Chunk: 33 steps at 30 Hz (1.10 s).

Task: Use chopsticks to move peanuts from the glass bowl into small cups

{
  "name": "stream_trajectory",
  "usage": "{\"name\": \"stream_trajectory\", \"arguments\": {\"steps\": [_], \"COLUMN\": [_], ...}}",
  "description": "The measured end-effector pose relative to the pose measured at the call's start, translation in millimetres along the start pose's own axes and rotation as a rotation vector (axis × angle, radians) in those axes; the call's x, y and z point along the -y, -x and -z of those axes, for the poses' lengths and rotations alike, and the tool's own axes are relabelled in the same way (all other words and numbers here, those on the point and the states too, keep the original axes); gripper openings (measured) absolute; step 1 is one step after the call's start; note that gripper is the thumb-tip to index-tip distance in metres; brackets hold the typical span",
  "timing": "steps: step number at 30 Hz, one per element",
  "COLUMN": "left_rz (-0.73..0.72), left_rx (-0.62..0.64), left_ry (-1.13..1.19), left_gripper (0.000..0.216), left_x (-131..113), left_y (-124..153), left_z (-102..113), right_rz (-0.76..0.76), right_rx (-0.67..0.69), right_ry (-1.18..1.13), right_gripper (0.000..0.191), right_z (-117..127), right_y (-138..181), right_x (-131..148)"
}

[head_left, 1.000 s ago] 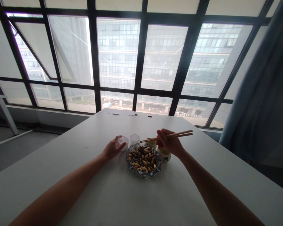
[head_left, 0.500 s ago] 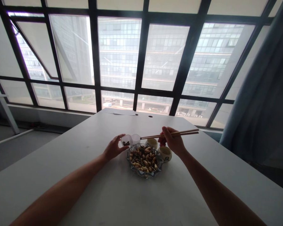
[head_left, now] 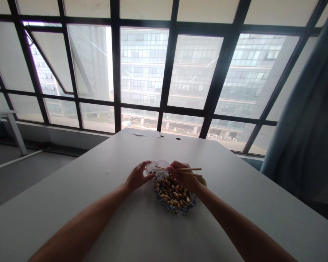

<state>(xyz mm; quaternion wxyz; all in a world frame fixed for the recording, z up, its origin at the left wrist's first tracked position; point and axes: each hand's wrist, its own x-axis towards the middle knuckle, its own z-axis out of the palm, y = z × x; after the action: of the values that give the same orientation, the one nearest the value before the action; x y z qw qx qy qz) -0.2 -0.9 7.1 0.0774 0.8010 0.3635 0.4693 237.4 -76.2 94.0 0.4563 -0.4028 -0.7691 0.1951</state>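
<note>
My left hand (head_left: pixel 138 177) grips the side of a small clear plastic box (head_left: pixel 151 167), with a few dark pieces in it. Its clear lid (head_left: pixel 163 162) lies flipped open to the right. My right hand (head_left: pixel 182 177) is closed around a pair of wooden chopsticks (head_left: pixel 191 169), whose tips reach over the box. Whether the tips pinch anything is too small to tell. Just below both hands, a crinkled glass-like bowl (head_left: pixel 171 208) holds nuts and seeds (head_left: pixel 175 193). Behind my right wrist, a pale cup (head_left: pixel 203 181) is mostly hidden.
The white table (head_left: pixel 106 211) stretches toward a wall of windows. Papers (head_left: pixel 144 133) lie at its far edge, near round dark holes (head_left: pixel 178 138). A blue curtain (head_left: pixel 292 120) hangs on the right, and another white table (head_left: pixel 12 120) stands at the far left.
My right hand has moved left with the chopsticks, bringing their tips from beside the lid to over the box. It now covers the cups more. The view has shifted slightly.
</note>
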Motion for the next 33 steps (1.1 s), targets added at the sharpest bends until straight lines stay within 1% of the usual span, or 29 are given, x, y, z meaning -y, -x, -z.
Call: {"name": "stream_trajectory", "arguments": {"steps": [3,5,6,9,11,13,15,21,24,27,29,33], "left_rz": [0.009,0.026,0.036,0.059,0.074,0.091,0.105,0.136,0.144,0.140,0.140,0.151], "left_rx": [0.014,0.023,0.028,0.040,0.039,0.033,0.030,0.035,0.047,0.066,0.074,0.074], "left_ry": [0.005,-0.005,-0.011,-0.036,-0.052,-0.071,-0.093,-0.144,-0.146,-0.142,-0.140,-0.142], "left_gripper": [0.061,0.061,0.061,0.062,0.064,0.064,0.063,0.059,0.058,0.059,0.060,0.061], "left_x": [1.0,1.2,1.0,-1.1,-3.3,-5.6,-7.6,-9.6,-9.6,-9.7,-9.3,-7.1], "left_y": [0.0,-0.2,-0.4,-1.0,-1.2,-1.1,-0.8,-1.2,-1.7,-2.0,-2.3,-3.0], "left_z": [0.1,0.3,0.5,1.7,2.8,4.0,4.9,5.8,5.6,5.2,4.4,2.0], "right_rz": [-0.096,-0.177,-0.234,-0.389,-0.433,-0.441,-0.430,-0.323,-0.306,-0.325,-0.354,-0.408], "right_rx": [-0.113,-0.212,-0.236,-0.176,-0.098,-0.038,-0.029,-0.187,-0.214,-0.165,-0.149,-0.206], "right_ry": [-0.106,-0.192,-0.227,-0.268,-0.256,-0.236,-0.234,-0.289,-0.328,-0.387,-0.386,-0.307], "right_gripper": [0.052,0.060,0.064,0.062,0.059,0.057,0.056,0.053,0.054,0.056,0.054,0.053], "right_z": [15.4,31.4,40.0,62.4,70.2,71.4,67.8,52.6,50.5,51.0,51.5,55.0], "right_y": [14.7,29.1,36.6,57.1,67.2,73.4,75.6,70.6,73.0,79.2,82.1,80.1], "right_x": [-1.4,-1.6,-1.6,-2.3,-4.5,-8.8,-14.9,-33.0,-37.5,-38.0,-36.8,-33.6]}}
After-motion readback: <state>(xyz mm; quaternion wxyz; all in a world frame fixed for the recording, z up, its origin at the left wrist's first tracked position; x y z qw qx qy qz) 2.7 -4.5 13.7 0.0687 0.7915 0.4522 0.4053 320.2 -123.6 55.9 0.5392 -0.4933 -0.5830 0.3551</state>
